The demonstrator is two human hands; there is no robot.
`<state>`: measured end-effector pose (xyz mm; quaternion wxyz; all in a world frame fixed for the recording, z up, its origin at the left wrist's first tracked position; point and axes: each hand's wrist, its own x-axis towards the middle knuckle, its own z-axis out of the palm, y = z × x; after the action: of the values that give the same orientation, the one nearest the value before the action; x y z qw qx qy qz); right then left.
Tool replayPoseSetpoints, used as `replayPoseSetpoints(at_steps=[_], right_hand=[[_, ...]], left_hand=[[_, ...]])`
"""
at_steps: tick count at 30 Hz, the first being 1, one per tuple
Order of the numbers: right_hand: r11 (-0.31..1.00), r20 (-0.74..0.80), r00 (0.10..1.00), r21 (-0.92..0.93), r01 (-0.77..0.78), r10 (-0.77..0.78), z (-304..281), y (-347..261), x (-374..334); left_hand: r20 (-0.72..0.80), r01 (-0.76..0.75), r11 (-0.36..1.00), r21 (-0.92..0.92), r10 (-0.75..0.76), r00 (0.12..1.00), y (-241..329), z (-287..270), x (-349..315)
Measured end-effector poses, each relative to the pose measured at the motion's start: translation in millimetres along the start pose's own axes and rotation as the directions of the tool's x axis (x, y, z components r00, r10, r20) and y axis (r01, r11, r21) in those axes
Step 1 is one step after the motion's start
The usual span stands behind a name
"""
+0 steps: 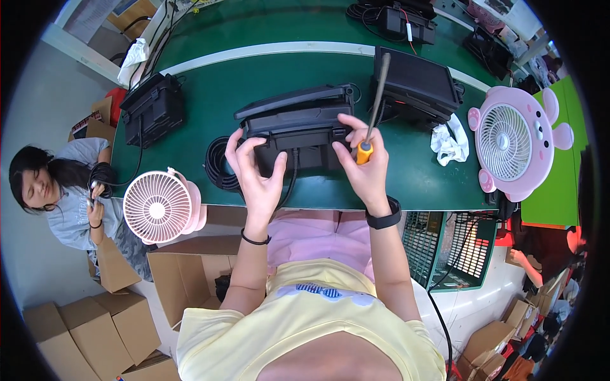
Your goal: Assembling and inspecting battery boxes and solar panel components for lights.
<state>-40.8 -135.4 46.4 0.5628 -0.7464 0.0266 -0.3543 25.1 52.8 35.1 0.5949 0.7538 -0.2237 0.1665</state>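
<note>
A black plastic case (295, 122) stands on the green table in front of me, its lid panel tilted up along the back. My left hand (257, 181) grips its left front corner, with fingers on the side and near a latch and the thumb at the front. At the right front corner, my right hand (368, 168) touches the case with index finger and thumb. That same hand holds a screwdriver (379, 95), its yellow handle in the palm and its long shaft pointing away. A black cable hangs from the case front, beside a coil of black cable (219, 164).
More black cases stand at right (416, 82) and left (152, 109). A pink fan (159, 206) is at the left edge, a pink animal-shaped fan (508, 143) at right, near crumpled white tissue (450, 140). Below are a green crate (467, 251) and a carton (190, 279). A co-worker (82, 190) handles cable at left.
</note>
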Motion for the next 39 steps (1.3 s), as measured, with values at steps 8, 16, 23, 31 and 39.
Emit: replayPoseSetpoints(at_steps=[8,16,23,31,39], right_hand=[[0.922,0.018,0.970,-0.306,0.238,-0.244,-10.5,12.2,16.3],[0.993,-0.145,0.984,-0.066,0.098,-0.106,8.9,5.9,32.8],[0.956,-0.068,0.986,-0.264,0.128,-0.150,5.4,4.0,44.7],[0.754,0.207,0.934,-0.551,0.357,-0.291,-5.1,-3.6,40.2],[0.716,0.275,0.923,-0.584,0.384,-0.270,-6.9,-5.5,33.0]], left_hand=[[0.063,0.019,1.000,0.007,-0.020,0.998,-1.4,-2.8,12.8],[0.044,-0.011,0.998,0.067,0.008,0.999,-7.9,2.4,14.1],[0.039,-0.052,0.973,0.224,0.045,0.998,-7.8,14.1,27.5],[0.190,-0.177,0.959,0.223,0.135,0.972,-6.3,13.1,59.9],[0.223,-0.425,0.705,0.568,0.366,0.904,-9.2,11.9,56.7]])
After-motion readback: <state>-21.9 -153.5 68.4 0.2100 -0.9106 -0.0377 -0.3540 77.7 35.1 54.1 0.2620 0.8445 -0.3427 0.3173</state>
